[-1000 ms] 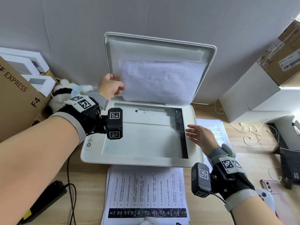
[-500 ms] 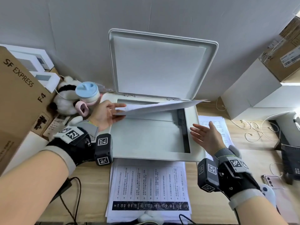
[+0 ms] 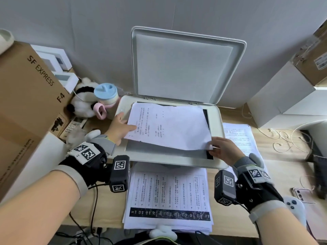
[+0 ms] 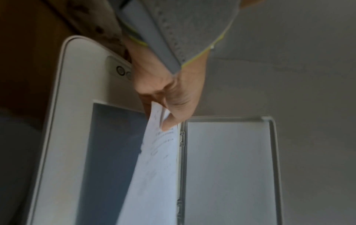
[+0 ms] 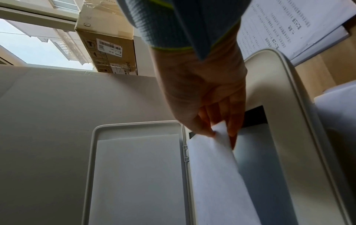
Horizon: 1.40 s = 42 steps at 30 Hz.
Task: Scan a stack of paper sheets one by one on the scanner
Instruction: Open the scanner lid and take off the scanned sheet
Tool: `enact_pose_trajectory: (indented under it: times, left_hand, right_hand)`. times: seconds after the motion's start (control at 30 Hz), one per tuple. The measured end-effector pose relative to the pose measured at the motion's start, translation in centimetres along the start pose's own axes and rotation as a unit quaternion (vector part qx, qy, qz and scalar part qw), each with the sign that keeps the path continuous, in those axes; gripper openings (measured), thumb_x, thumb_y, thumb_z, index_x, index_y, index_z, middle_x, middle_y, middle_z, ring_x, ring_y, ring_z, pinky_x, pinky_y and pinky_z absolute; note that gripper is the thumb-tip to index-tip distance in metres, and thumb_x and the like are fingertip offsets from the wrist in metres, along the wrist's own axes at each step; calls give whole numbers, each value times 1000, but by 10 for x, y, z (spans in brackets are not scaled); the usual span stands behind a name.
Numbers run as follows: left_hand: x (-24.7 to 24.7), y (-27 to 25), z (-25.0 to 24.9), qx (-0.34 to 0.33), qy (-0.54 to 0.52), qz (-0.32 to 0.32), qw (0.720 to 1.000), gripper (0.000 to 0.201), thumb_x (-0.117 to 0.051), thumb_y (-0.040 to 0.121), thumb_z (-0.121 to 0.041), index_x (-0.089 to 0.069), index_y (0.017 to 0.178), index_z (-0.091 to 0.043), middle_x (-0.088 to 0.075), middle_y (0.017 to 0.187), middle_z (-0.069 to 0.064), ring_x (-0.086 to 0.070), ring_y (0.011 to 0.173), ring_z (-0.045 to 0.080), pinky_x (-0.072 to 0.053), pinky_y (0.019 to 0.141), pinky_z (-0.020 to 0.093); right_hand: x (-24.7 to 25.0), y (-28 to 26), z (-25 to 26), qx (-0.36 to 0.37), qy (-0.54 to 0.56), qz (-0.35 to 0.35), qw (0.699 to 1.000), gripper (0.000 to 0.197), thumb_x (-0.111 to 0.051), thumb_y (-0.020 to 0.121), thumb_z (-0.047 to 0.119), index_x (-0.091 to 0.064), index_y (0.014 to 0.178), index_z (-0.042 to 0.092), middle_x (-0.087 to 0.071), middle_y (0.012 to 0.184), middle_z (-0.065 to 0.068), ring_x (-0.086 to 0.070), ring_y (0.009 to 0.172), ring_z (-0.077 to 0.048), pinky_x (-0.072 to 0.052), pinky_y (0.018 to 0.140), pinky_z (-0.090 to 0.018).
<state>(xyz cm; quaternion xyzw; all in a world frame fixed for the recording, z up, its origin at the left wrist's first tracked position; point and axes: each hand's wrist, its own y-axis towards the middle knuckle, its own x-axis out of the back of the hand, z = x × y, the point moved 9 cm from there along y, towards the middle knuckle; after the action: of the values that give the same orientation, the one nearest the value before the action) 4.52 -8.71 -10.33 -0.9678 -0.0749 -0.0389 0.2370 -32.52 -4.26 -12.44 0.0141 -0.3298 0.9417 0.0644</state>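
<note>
A: Two hands on one sheet [image 3: 169, 126]. Your left hand [image 3: 119, 129] pinches its left edge, thumb [image 4: 169, 121] on the printed face, the other fingers underneath.

B: And your right hand [image 3: 223, 150]?

A: It pinches the near right corner; in the right wrist view the fingers [image 5: 234, 121] lie under the paper and the thumb [image 5: 200, 129] presses on top.

B: Where is the sheet?

A: You hold it over the glass [image 3: 164, 152] of the scanner [image 3: 216, 138], print facing up. It is tilted: the near edge is lifted clear of the glass, and a dark strip of glass shows below it. I cannot tell whether the far edge touches the scanner.

B: Lid [image 3: 184, 66]?

A: Open, standing upright against the grey wall [image 3: 106, 32] behind.

B: Note the surroundings.

A: On the wooden desk [image 3: 283, 156], a stack of printed sheets [image 3: 168, 197] lies just in front of the scanner, tucked partly under its front edge. More printed pages [image 3: 238, 137] lie right of the scanner. To its left, a cup with a blue lid [image 3: 105, 93] stands against a black and white plush toy [image 3: 83, 101], next to a brown cardboard box [image 3: 26, 96]. At your far right, a phone [image 3: 300, 193] lies on the desk.
</note>
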Motion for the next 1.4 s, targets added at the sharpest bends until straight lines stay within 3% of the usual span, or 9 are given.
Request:
enact_pose_trajectory:
  times: [0.23,0.37,0.47,0.67,0.93,1.03,1.17,1.27,1.4]
  left_hand:
    - [-17,-20,2,25,-11,93,995,50,-47,88,16,-51,127,-16,-61,119,11,-55,111,28,-42,103,46]
    - [-32,-30,-2,32,-20,167,985,51,-41,92,13,-47,132,-18,-61,118,8,-58,110,27,-48,94,41]
    - [-41,-29,-5,28,-11,197,980,49,-41,93,11,-47,133,-19,-59,127,10,-57,118,27,-44,103,42]
    - [-63,-36,-9,53,-76,275,957,43,-44,93,5,-52,131,-12,-65,121,12,-71,93,17,-59,77,29]
    - [-57,-23,-5,44,-59,178,981,36,-55,93,-11,-54,126,-22,-71,93,2,-62,67,13,-53,61,19]
    - [-54,-21,-1,46,-62,163,984,32,-53,94,-12,-56,125,-19,-69,98,4,-60,74,15,-54,63,19]
    - [-55,-19,4,49,-58,150,986,28,-50,95,-10,-58,121,-17,-69,93,3,-60,74,15,-53,64,21]
    - [-57,-15,6,51,-54,141,987,25,-50,95,-9,-61,115,-18,-71,88,1,-61,74,16,-51,69,24]
    - [-57,-13,7,49,-48,140,988,23,-48,96,-9,-64,110,-19,-72,87,0,-62,73,16,-50,72,26]
  right_hand:
    - [2,-11,-14,-22,-13,16,1000,32,-55,93,31,-62,108,4,-63,89,-9,-61,75,-22,-50,60,-25]
    - [3,-22,-17,-18,-27,20,999,15,-56,93,19,-63,101,9,-64,86,-6,-61,73,-19,-50,53,-22]
    - [14,-28,-26,-14,-35,14,999,18,-58,89,10,-64,106,9,-64,87,-7,-60,72,-18,-50,54,-21]
    - [26,-40,-19,24,28,11,999,11,-54,93,15,-62,91,8,-61,61,2,-56,51,-10,-45,45,-18]
    - [95,-43,-16,130,162,-149,967,15,-50,95,13,-65,97,17,-60,65,9,-51,56,-7,-43,48,-12]
    - [142,-49,-54,76,245,-254,933,10,-48,97,13,-56,94,19,-59,58,9,-55,50,-3,-48,51,-14]
    - [180,-46,-107,-20,89,-333,938,16,-54,93,17,-42,86,9,-69,92,-19,-64,96,-30,-40,73,-32]
    - [196,-33,-141,-78,59,-339,936,12,-49,96,17,-42,93,8,-67,77,-5,-57,112,-26,-44,83,-32]
    - [191,-29,-148,-132,-18,-318,939,13,-47,97,19,-54,97,8,-63,102,-12,-57,113,-31,-36,70,-25]
